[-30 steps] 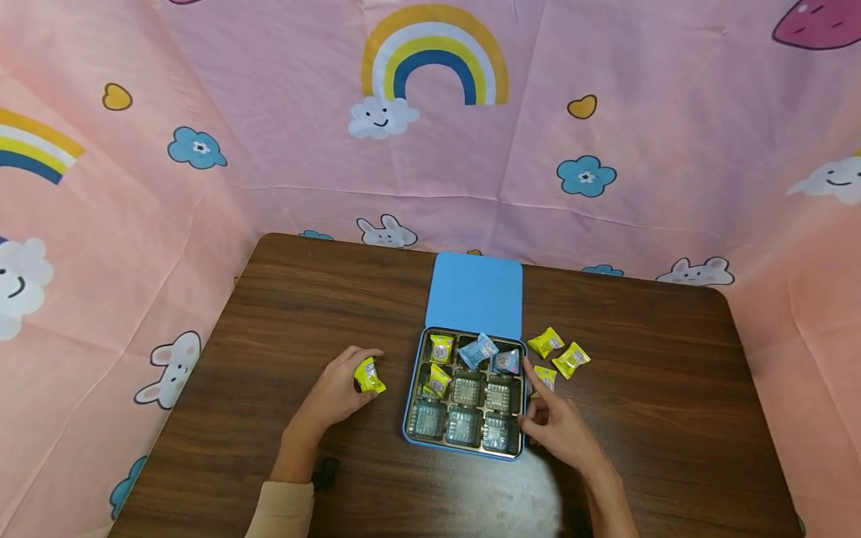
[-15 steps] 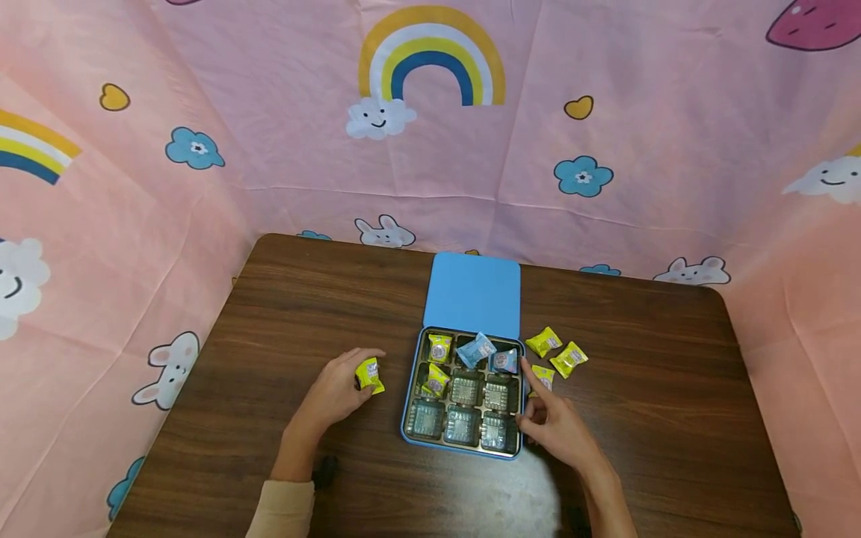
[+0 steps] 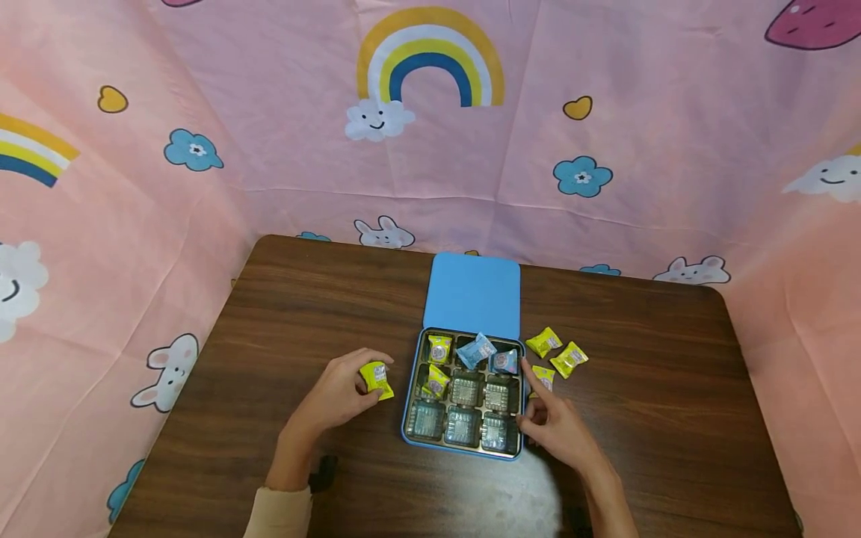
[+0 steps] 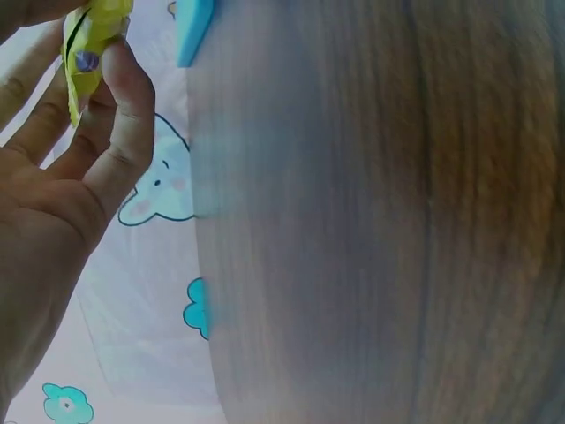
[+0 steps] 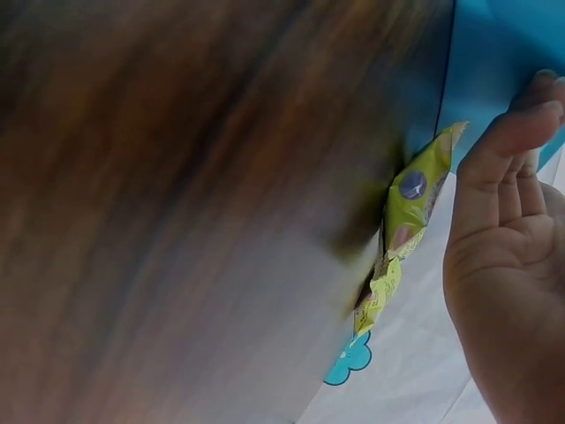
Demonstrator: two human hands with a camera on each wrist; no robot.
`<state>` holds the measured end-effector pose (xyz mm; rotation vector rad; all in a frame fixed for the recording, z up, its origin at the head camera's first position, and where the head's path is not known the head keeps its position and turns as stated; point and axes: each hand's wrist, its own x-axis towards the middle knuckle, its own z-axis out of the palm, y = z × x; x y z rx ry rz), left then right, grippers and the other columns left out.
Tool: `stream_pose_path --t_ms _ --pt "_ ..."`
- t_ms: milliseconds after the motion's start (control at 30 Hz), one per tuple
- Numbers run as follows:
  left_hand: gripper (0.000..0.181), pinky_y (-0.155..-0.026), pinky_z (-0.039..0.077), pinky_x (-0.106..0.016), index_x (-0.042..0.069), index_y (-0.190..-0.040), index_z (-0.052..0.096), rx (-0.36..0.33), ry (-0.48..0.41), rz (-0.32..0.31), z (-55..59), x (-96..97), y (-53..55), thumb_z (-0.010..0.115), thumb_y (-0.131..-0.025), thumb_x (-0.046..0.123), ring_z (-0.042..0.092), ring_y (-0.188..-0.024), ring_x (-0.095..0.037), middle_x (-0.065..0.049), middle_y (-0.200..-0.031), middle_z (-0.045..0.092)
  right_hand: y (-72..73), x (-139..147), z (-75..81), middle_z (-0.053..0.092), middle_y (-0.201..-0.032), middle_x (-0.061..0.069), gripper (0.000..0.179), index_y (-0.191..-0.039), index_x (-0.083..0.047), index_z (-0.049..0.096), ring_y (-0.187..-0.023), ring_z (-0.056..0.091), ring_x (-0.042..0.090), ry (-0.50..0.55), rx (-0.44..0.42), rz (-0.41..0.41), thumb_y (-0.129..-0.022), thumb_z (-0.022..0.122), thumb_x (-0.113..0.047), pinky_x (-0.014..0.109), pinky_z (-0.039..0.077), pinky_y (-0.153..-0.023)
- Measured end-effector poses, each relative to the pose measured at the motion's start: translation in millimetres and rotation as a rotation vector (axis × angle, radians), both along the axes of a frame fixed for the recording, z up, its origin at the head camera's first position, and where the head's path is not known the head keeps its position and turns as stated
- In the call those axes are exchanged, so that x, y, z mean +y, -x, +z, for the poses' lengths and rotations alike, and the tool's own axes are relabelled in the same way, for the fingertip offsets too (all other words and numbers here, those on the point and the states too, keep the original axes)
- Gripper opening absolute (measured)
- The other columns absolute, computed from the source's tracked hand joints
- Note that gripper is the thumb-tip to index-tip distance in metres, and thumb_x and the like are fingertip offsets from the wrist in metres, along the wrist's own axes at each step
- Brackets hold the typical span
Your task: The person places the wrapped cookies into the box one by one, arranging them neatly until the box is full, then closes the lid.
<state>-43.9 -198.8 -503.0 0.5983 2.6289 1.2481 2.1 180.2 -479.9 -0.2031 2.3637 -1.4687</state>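
Pink cloth (image 3: 471, 153) fills the back of my head view, beyond the far edge of the brown worktop (image 3: 646, 418). Blue tin (image 3: 460, 450) sits about mid-worktop, lid (image 3: 473, 295) laid back toward that far edge. Right hand (image 3: 565, 432): index finger straight along the tin's right edge, thumb at it too, no candy showing in it; I can't tell how hard it presses. Left hand (image 3: 339, 392), off the tin's left edge, pinches a yellow candy (image 3: 377, 379) between thumb and fingers, apart from the tin. Progress, I'd score it just under half. Done: four of nine compartments (image 3: 463, 425) carry candy. Far row, left to right: yellow piece (image 3: 440, 349), tilted blue piece (image 3: 476, 350), second blue piece (image 3: 504, 362). Middle row, left: another yellow piece (image 3: 436, 381). Remaining, I reckon: five bare compartments, the held candy, plus three loose candies (image 3: 569, 359) off the tin's far right corner, one partly behind the right hand.
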Motion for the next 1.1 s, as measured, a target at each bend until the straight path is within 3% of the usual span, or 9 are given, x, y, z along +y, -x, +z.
stream_pose_path --t_ms 267,467,667,833,1100 --pt "0.056 -0.063 0.053 -0.026 0.013 -0.125 0.064 0.089 0.014 -0.013 9.8 8.7 -3.2 0.084 -0.075 -0.002 0.055 -0.077 -0.008 -0.001 -0.113 0.064 1.1 -0.2 2.5 0.058 -0.066 0.007 0.088 -0.160 -0.010 0.019 -0.050 0.053 0.009 0.006 -0.004 0.015 -0.087 0.066 0.007 0.027 0.048 -0.050" --pt "0.055 -0.065 0.053 -0.030 0.015 -0.125 0.064 0.134 -0.062 -0.112 23.3 25.2 -8.0 0.083 -0.076 -0.001 0.055 -0.081 -0.011 0.002 -0.118 0.064 0.0 0.0 4.6 0.059 -0.066 0.006 0.088 -0.160 -0.011 0.019 -0.050 0.054 0.010 -0.007 -0.017 0.016 -0.088 0.067 0.005 0.028 0.049 -0.051" --pt "0.053 -0.079 0.054 -0.035 0.013 -0.125 0.064 0.193 -0.060 -0.134 21.9 37.1 -11.8 0.083 -0.077 0.002 0.061 -0.107 -0.014 0.007 -0.122 0.062 0.5 -0.1 4.3 0.059 -0.067 0.007 0.088 -0.160 -0.013 0.018 -0.050 0.054 0.011 -0.004 -0.026 0.014 -0.089 0.068 0.003 0.028 0.049 -0.053" --pt "0.052 -0.085 0.054 -0.038 0.011 -0.126 0.064 0.179 -0.075 -0.152 22.5 43.6 -12.6 0.082 -0.078 0.001 0.059 -0.116 -0.016 0.006 -0.122 0.061 1.0 0.9 1.9 0.060 -0.067 0.007 0.088 -0.160 -0.012 0.018 -0.050 0.055 0.012 0.008 -0.013 0.017 -0.089 0.068 0.004 0.028 0.050 -0.052" --pt "0.051 -0.086 0.054 -0.037 0.014 -0.126 0.064 0.149 -0.078 -0.178 21.0 54.6 -16.1 0.080 -0.079 0.002 0.059 -0.114 -0.014 0.007 -0.121 0.061 -0.1 3.1 -4.1 0.060 -0.068 0.008 0.088 -0.160 -0.014 0.017 -0.051 0.055 0.012 0.029 -0.021 0.013 -0.089 0.066 0.004 0.028 0.049 -0.052"
